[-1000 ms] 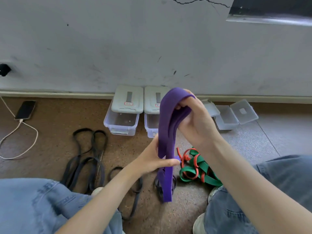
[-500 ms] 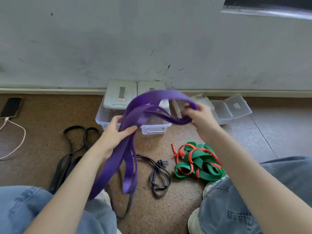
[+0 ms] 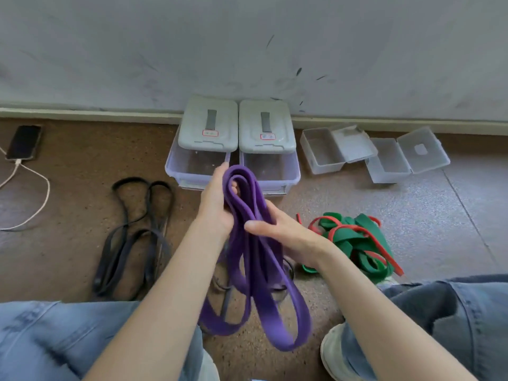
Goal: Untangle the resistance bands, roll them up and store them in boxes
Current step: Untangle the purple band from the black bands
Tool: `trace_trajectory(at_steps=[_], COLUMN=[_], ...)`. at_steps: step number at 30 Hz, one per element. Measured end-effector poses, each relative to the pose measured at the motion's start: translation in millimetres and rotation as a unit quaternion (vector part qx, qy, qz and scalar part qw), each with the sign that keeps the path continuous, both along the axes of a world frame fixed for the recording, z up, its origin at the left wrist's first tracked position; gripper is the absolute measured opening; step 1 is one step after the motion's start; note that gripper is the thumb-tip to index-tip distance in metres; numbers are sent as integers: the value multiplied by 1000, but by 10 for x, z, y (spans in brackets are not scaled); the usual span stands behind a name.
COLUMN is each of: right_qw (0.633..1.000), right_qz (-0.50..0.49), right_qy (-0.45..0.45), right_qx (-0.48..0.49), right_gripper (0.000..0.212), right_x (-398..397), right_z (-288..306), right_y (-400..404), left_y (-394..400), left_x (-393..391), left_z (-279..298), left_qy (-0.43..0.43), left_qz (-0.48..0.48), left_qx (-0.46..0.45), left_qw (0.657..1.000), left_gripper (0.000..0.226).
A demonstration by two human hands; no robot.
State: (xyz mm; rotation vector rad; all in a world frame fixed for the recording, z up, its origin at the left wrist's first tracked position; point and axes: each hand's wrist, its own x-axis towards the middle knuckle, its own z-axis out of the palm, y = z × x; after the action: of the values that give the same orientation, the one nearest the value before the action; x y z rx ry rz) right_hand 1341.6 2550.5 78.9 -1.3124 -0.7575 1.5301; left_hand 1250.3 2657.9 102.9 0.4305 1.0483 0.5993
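Note:
A wide purple resistance band (image 3: 255,259) is folded into several loops and held up between both hands. My left hand (image 3: 215,203) grips the folded top of it, fingers inside the fold. My right hand (image 3: 277,229) pinches the strands just below. The loose loops hang down between my knees. A tangle of green and red bands (image 3: 354,243) lies on the floor to the right. Black bands (image 3: 132,240) lie on the floor to the left. Two lidded clear boxes (image 3: 192,171) (image 3: 291,171) stand against the wall.
Two small clear boxes with open lids (image 3: 321,158) (image 3: 384,169) sit right of the large ones. A phone (image 3: 24,143) on a white cable (image 3: 41,204) lies far left. A thin dark band (image 3: 288,270) lies under the purple one. My jeans-clad knees frame the bottom.
The purple band was spread wide between my hands; both hands came together and folded it into a bundle of loops. The camera tilted down.

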Motion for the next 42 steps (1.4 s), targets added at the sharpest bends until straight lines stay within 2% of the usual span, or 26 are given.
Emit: trace_trajectory(at_steps=[3,5,7,8,9,10,11,12,14,16,17,19,21,24,26,27,28,30,31,32,33,36,37,38,40,42], right_qw=[976,945,912,899,886,874,865,857,851,854,854,854,855,860,861,861,861,859,858,856,852,846,849,851,849,836], right_qz=[-53,-93,-122,-130,-137,-142,-143,-141,-133,-124,-120,-110,-114,-125,-132,-132,-129,-109,-97,-90,-90,-102,-110,-114,-103,-71], right_qy=[-203,-288,-345,-364,-379,-392,-403,-413,-426,-435,-441,-448,-448,-435,-427,-428,-430,-442,-450,-458,-466,-472,-464,-458,-463,-491], right_qx=[-64,-128,-184,-208,-229,-248,-263,-274,-276,-258,-249,-240,-233,-237,-242,-240,-238,-234,-228,-223,-220,-226,-228,-229,-232,-235], right_gripper=[71,62,49,45,42,41,41,42,48,49,51,55,56,55,55,55,55,56,55,53,52,62,63,62,57,57], right_x=[-61,-19,84,147,214,279,335,379,421,413,404,382,377,388,392,388,382,368,356,349,349,343,335,318,262,218], right_z=[-321,-540,-738,-832,-917,-990,-1058,-1123,-1238,-1333,-1369,-1417,-1431,-1420,-1397,-1384,-1372,-1360,-1363,-1370,-1378,-1392,-1392,-1389,-1396,-1409], right_y=[-60,-108,-170,-204,-238,-275,-306,-333,-355,-347,-337,-324,-321,-327,-341,-346,-350,-350,-342,-333,-318,-258,-227,-189,-84,57], left_y=[-57,-65,-37,14,78,136,174,195,111,-60,-119,-146,-74,45,38,12,-26,-115,-141,-139,-104,145,260,356,473,466], left_x=[223,336,397,377,315,216,101,-1,-134,-183,-196,-211,-226,-203,-171,-156,-147,-137,-141,-140,-142,-215,-271,-330,-407,-408], left_z=[-395,-661,-922,-1083,-1248,-1407,-1551,-1699,-1952,-2131,-2185,-2198,-2196,-2134,-2123,-2131,-2153,-2206,-2218,-2203,-2177,-1880,-1721,-1553,-1248,-978], left_qy=[54,117,187,258,355,452,512,544,571,588,582,555,540,530,515,525,553,606,610,598,568,374,332,324,336,322], left_qz=[-5,-73,-181,-252,-317,-362,-391,-418,-468,-478,-456,-407,-381,-394,-427,-440,-456,-487,-489,-481,-453,-250,-167,-104,-12,30], left_qx=[-42,-30,15,86,167,242,280,276,233,272,306,310,305,284,239,223,225,276,304,323,326,233,224,256,370,439], left_qw=[998,990,966,929,863,779,712,673,633,594,600,656,685,695,704,694,661,565,545,554,605,862,901,905,866,838], left_gripper=[30,29,33,38,42,44,49,56,71,65,55,37,30,37,53,61,64,59,53,46,38,9,8,9,9,14])
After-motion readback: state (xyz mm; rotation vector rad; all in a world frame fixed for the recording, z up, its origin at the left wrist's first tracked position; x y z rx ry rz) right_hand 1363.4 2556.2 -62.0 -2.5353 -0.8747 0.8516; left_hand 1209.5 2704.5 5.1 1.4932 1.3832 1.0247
